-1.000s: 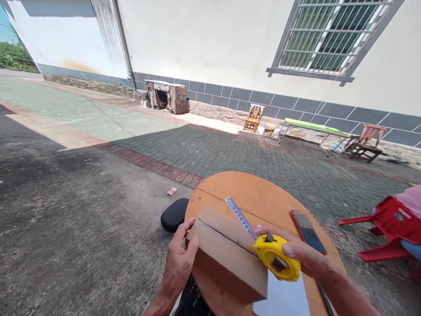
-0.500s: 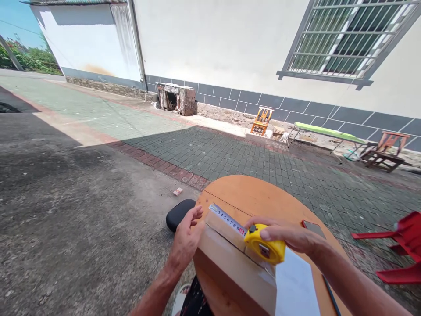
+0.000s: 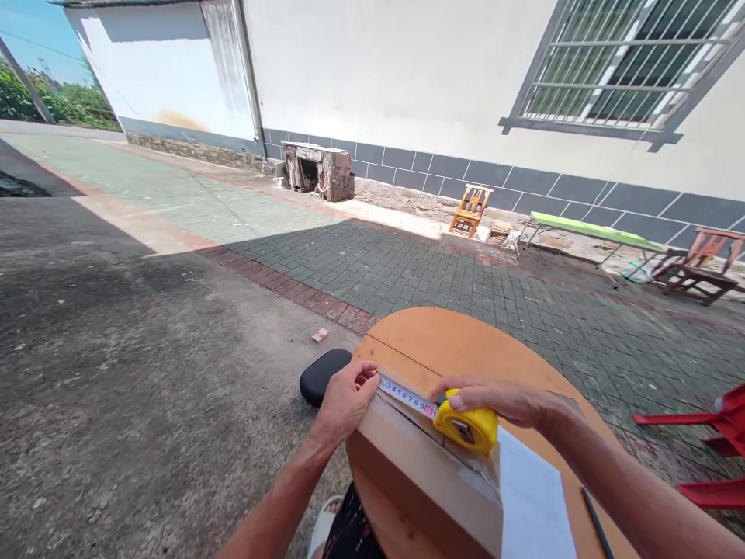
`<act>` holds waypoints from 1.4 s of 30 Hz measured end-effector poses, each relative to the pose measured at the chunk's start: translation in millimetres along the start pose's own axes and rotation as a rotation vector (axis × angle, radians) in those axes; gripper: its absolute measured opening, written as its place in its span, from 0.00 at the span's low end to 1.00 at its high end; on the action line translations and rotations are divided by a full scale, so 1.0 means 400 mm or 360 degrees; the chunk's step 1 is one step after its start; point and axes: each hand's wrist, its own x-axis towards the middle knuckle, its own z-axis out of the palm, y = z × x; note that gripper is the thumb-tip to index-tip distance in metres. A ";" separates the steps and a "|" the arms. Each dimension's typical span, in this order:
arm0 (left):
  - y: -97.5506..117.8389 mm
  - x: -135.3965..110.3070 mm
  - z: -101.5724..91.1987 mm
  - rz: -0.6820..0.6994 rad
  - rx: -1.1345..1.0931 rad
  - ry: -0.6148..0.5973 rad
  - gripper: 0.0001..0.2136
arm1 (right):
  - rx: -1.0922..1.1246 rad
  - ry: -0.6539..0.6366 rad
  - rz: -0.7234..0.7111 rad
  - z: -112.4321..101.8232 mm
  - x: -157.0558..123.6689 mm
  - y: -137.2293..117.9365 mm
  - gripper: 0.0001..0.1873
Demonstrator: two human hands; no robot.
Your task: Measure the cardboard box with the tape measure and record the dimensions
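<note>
A yellow tape measure [image 3: 470, 425] sits in my right hand [image 3: 494, 400], fingers wrapped over its case. Its short length of blade, with numbers showing, lies along the top of a brown cardboard box [image 3: 419, 446]. My left hand [image 3: 349, 396] pinches the blade's free end at the box's far left corner; the fingertips hide the hook. The box rests on a round wooden table [image 3: 454, 334], its taped seam running beside the blade. White paper [image 3: 532, 489] lies on the table to the right of the box.
A dark pen-like stick [image 3: 597, 520] is near the table's right side. A black rounded case [image 3: 323, 376] is just left of the table. Red plastic chairs [image 3: 722, 427] stand at right. Farther off are a wooden chair [image 3: 470, 210] and a green-topped bench [image 3: 594, 230].
My left hand has moved from beside the box corner onto the tape's end and closed on it. The blade and case have come down closer to the box top.
</note>
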 end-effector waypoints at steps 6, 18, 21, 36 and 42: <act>0.007 -0.002 -0.001 0.0039 0.0112 -0.0030 0.14 | -0.0153 0.0115 -0.0008 -0.021 -0.091 0.034 0.24; 0.041 -0.002 0.013 -0.0028 0.0161 -0.0064 0.20 | -0.0271 0.0153 0.0184 -0.045 -0.267 0.185 0.31; 0.046 -0.005 0.016 -0.0049 0.0174 -0.0067 0.21 | -0.0227 0.0160 0.0153 -0.046 -0.275 0.201 0.30; 0.033 -0.064 -0.016 0.0574 0.0477 0.0164 0.20 | 0.0544 0.0420 -0.0088 0.023 -0.290 0.270 0.28; 0.049 -0.157 -0.037 0.1589 0.1209 -0.0431 0.14 | 0.1259 0.0664 -0.0174 0.209 -0.353 0.268 0.30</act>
